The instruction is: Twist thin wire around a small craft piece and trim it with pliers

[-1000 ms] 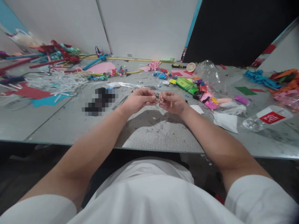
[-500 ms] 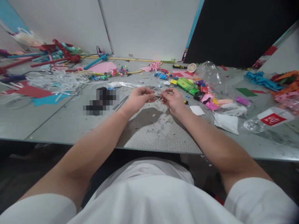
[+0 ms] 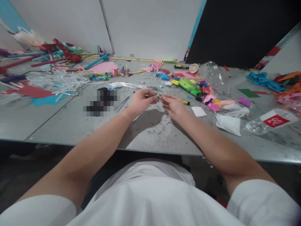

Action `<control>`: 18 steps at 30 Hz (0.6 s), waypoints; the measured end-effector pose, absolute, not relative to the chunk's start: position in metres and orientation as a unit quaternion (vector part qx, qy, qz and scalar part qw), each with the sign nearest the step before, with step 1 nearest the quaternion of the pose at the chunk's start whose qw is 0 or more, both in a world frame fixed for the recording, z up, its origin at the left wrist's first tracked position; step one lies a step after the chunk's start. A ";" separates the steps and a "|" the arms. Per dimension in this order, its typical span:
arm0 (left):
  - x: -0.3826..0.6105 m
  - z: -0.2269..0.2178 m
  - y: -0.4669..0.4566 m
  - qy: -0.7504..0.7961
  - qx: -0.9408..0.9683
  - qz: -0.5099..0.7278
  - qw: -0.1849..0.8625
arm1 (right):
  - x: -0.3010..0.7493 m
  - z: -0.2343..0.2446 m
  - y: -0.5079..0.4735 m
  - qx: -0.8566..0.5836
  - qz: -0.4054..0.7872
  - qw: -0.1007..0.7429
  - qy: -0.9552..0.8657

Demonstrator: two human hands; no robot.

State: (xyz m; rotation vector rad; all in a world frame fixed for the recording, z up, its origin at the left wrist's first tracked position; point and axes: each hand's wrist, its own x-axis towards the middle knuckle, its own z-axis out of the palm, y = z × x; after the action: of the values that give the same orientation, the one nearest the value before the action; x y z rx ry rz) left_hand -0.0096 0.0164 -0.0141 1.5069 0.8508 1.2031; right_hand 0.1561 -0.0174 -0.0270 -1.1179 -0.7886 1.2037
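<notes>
My left hand [image 3: 142, 100] and my right hand [image 3: 172, 105] meet over the middle of the grey table [image 3: 70, 125]. Both pinch a small, thin metal piece [image 3: 160, 98] between their fingertips; it looks like a wire or ring, too small to name for sure. The left hand's fingers are curled around its end. Thumb and forefinger of the right hand are pressed together on the other end, with the remaining fingers loosely bent. Both forearms reach out from my white shirt.
Coloured clay blocks and scraps [image 3: 190, 85] lie just right of the hands, with white paper pieces [image 3: 228, 124] and a plastic bottle [image 3: 270, 121] further right. Paper strips and rolled sticks [image 3: 54, 53] fill the far left. A blurred dark object [image 3: 101, 100] sits left of my hands.
The small ring seen above the fingers half a second ago has come down between the fingertips. Both hands have dropped slightly toward the table and drawn closer together.
</notes>
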 end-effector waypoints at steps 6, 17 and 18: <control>-0.010 -0.015 0.018 0.340 0.623 0.504 0.492 | 0.157 -0.024 -0.018 -0.475 0.529 0.610 -0.351; -0.011 -0.013 0.017 0.381 0.614 0.474 0.503 | 0.155 -0.028 -0.014 -0.490 0.506 0.604 -0.374; -0.012 -0.014 0.018 0.384 0.616 0.474 0.499 | 0.154 -0.028 -0.014 -0.492 0.504 0.603 -0.375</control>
State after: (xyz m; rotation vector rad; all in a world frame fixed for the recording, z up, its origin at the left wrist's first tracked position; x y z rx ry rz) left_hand -0.0119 0.0175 -0.0135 1.4899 0.9298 1.1457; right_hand 0.1544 -0.0139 -0.0283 -1.1404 -0.8692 1.1661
